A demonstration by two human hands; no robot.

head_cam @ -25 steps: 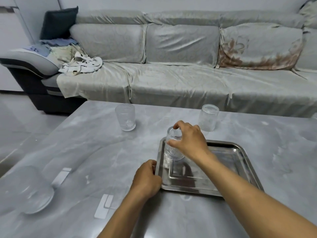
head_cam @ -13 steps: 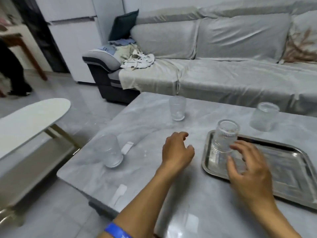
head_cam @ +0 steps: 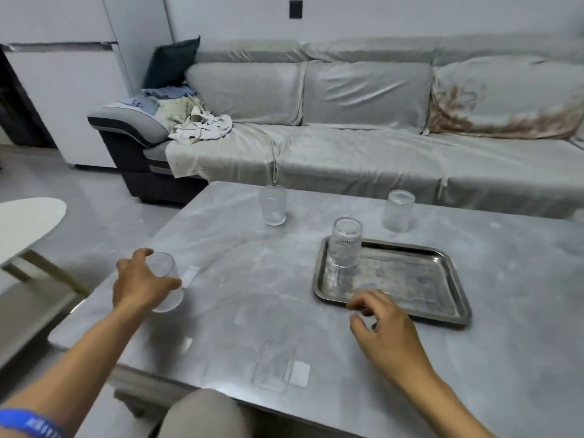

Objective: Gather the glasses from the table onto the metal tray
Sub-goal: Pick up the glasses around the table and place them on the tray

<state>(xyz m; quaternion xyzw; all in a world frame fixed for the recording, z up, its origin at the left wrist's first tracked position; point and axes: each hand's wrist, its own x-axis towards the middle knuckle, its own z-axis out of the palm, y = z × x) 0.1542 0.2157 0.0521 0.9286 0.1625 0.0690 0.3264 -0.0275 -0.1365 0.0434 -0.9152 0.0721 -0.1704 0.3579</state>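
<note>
Your left hand (head_cam: 142, 281) is wrapped round the clear upside-down tumbler (head_cam: 166, 281) near the grey marble counter's (head_cam: 252, 279) left edge, right hand (head_cam: 384, 327) loose and empty, so lift straight and park it beside the ribbed glass (head_cam: 344, 243) on the steel tray (head_cam: 410, 308).

Grey-veined marble table (head_cam: 240, 248), silver metal tray (head_cam: 455, 289), clear ribbed glasses (head_cam: 345, 246), grey sofa (head_cam: 363, 147) with rust-patterned cushion (head_cam: 505, 96) are recorded.
</note>
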